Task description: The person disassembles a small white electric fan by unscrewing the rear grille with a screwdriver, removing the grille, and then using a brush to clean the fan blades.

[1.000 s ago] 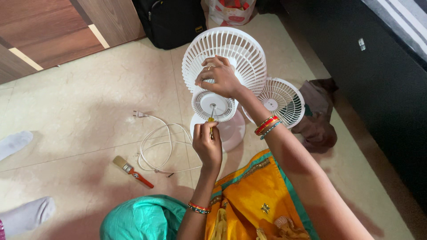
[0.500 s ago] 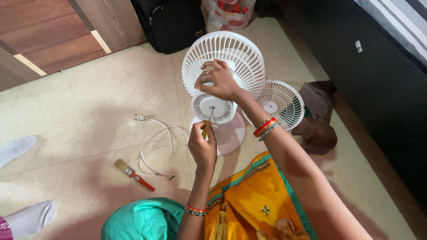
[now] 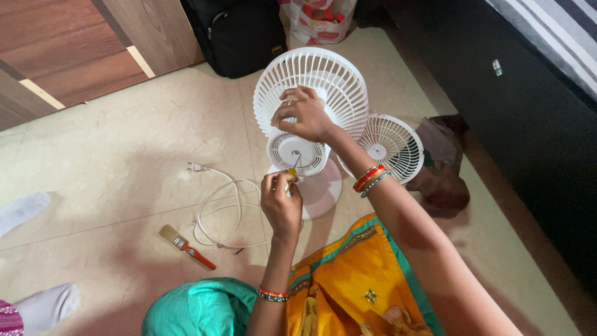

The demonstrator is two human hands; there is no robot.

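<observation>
Right hand (image 3: 306,117) clamped on white fan (image 3: 314,93) housing, mid-floor; loose grille (image 3: 392,144) just right of it. Left hand (image 3: 281,205) closed around yellow-handled screwdriver (image 3: 290,170), tip at rear hub. Cord (image 3: 221,208) and paintbrush (image 3: 185,246) lie left, nearer.

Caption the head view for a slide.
Left hand drives a screwdriver into a white fan steadied by the right hand.

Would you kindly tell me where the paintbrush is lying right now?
In the head view, the paintbrush lies on the floor tiles at lower left, just left of the coiled white power cord and left of the left hand.
</observation>
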